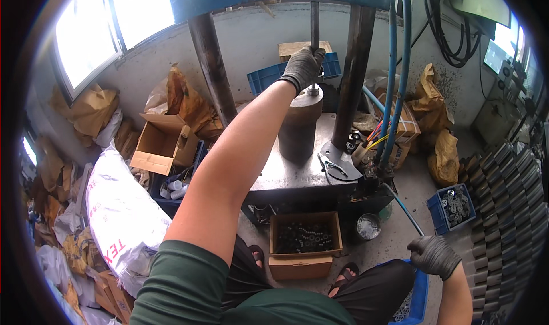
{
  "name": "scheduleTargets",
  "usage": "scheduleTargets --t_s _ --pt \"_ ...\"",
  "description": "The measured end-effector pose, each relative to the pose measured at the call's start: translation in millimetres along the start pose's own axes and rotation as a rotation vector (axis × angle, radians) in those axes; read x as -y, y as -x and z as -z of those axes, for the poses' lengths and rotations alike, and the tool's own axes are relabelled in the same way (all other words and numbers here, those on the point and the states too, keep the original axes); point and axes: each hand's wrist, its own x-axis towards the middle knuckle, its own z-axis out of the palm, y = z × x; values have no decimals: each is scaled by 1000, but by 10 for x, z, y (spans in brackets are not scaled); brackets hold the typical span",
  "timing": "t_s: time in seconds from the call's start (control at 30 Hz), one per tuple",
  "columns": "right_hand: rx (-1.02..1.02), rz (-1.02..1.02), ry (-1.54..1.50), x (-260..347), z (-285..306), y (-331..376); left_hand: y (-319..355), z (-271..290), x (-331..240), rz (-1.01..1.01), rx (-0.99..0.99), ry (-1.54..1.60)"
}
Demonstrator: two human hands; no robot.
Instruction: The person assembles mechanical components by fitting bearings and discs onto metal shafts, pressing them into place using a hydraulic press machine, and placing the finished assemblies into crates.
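Presently, left fingers (313, 57) grasp the upright rod (314, 25), its long axis above the steel cylinder (301, 122); right fingers (421, 246), well apart, clasp the lever (406, 210).

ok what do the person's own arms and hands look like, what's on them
The left hand and right hand wear dark grey gloves that end at the wrist. A short, dark green sleeve covers the left upper arm, leaving the forearm bare. The right sleeve isn't in view.
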Motion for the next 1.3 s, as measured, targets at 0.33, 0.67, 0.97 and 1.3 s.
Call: scheduleTargets --t_s 0.33,0.67,0.97,1.3 --pt "96 -13 41 4 2 7 -15 -18 36 7 13 85" --pt "-36 34 17 -4 -14 16 -5 -16 50 -13 -14 23" --pt "-159 -60 -59 72 52 -20 15 -64 94 0 -4 105" --pt "55 -8 -11 92 132 -58 7 -60 104 -1 19 125"
